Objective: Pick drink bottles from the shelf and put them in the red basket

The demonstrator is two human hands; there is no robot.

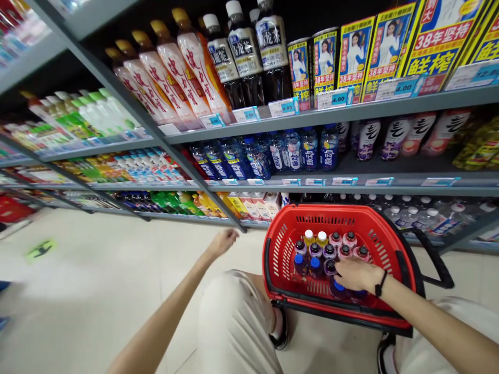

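Observation:
In the head view my right hand [356, 274], with a dark band at the wrist, reaches down into a red shopping basket [281, 214]. Its fingers close around the top of a blue-capped drink bottle [338, 292], whose cap they partly hide. Several other bottles stand upright beside it: two with white caps [315, 238], pink ones with dark caps [345, 251], purple ones with dark caps [315, 250], and blue-capped ones [307, 264]. My left hand [225, 242] hangs over the floor left of the basket, its fingers curled, with nothing seen in them.
Shelves of drinks [273, 124] run along the far side, with boxed juice [354, 52], tea bottles [241, 49] and blue-labelled bottles [236, 158]. The basket's black handle [436, 265] sticks out right. My knees flank the basket. Pale floor [117, 270] extends left, bearing a green sticker [41, 250].

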